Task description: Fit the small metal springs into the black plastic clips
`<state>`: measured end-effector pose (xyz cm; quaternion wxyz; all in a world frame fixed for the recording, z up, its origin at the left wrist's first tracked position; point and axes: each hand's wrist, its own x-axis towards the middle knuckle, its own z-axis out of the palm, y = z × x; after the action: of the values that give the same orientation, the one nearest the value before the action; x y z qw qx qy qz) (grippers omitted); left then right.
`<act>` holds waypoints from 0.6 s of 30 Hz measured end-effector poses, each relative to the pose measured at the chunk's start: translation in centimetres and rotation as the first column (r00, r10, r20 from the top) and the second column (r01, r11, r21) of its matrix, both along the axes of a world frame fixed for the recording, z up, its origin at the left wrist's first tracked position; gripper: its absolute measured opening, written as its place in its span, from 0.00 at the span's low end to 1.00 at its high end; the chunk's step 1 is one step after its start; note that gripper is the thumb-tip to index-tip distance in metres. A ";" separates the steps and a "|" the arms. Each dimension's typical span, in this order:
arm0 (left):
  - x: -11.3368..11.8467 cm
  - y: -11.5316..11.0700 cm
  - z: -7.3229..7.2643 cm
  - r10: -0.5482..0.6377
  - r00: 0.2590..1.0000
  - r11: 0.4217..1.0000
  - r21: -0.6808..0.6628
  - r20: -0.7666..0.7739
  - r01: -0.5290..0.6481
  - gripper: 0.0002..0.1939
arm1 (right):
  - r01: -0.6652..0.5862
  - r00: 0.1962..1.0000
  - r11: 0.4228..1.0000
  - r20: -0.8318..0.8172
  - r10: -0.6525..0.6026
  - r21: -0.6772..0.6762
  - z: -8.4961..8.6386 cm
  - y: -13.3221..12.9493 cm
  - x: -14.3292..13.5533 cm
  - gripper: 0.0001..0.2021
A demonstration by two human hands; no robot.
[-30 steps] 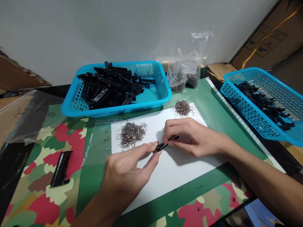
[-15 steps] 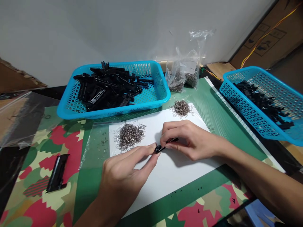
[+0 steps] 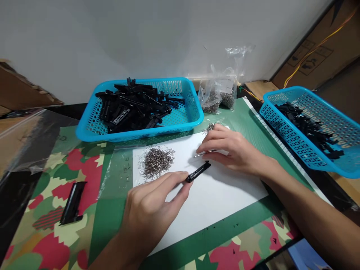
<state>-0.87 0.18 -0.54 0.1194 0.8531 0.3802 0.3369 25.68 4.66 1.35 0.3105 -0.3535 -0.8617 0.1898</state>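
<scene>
Between the thumb and forefinger of my left hand (image 3: 157, 198) is one end of a slim black plastic part (image 3: 198, 172), its other end pointing up and right over the white sheet (image 3: 219, 195). My right hand (image 3: 230, 150) is just above and right of that part, apart from it, its fingers closed on a thin metal tool (image 3: 203, 153) with its tip pointing left. A pile of small metal springs or clips (image 3: 158, 162) lies on the sheet beyond my left hand. A second small pile (image 3: 210, 127) is partly hidden behind my right hand.
A blue basket (image 3: 140, 134) of black parts stands at the back. Another blue basket (image 3: 298, 153) with black parts is at the right. Clear bags (image 3: 210, 103) of metal pieces lean by the wall. One black piece (image 3: 73, 202) lies on the patterned mat at left.
My right hand has moved up and away from the black part, so its length and the thin tool now show. My left hand still holds the part. The view has shifted slightly.
</scene>
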 end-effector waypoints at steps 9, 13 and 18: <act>0.0 0.0 0.1 -0.033 0.999 0.999 -0.007 0.000 0.033 0.05 | 0.211 0.883 0.972 -0.407 -0.236 -0.105 0.3 -2.2 -2.8 0.04; 0.0 -0.1 0.2 -0.043 0.999 0.999 0.014 -0.011 0.043 0.02 | 0.165 0.793 0.923 -0.510 -0.334 -0.348 0.6 -3.1 -4.7 0.08; 0.1 -0.1 0.4 -0.031 0.999 0.999 0.016 -0.041 0.031 0.02 | 0.128 0.781 0.907 -0.523 -0.342 -0.402 0.6 -3.4 -5.4 0.09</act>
<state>-0.78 0.07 -0.15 0.1097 0.8664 0.3665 0.3209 20.27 1.23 1.90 0.5137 -0.4334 -0.6260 0.3955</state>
